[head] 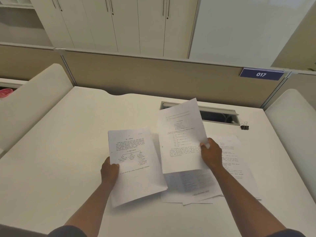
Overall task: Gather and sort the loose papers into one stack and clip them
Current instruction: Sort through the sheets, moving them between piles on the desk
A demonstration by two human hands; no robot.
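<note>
White counter (68,151): left hand (109,171) grips gathered sheets (136,161), right hand (211,154) pinches single page (181,137); best square its edges onto that bundle before reaching for binder clip (244,126)

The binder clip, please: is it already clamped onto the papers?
No, the binder clip sits alone on the desk, apart from the papers.

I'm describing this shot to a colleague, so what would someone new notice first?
Two hands at the middle of the white desk each hold printed papers: the left hand a small stack, the right hand a single raised sheet. More loose pages lie beneath, with a black binder clip far right.
</note>
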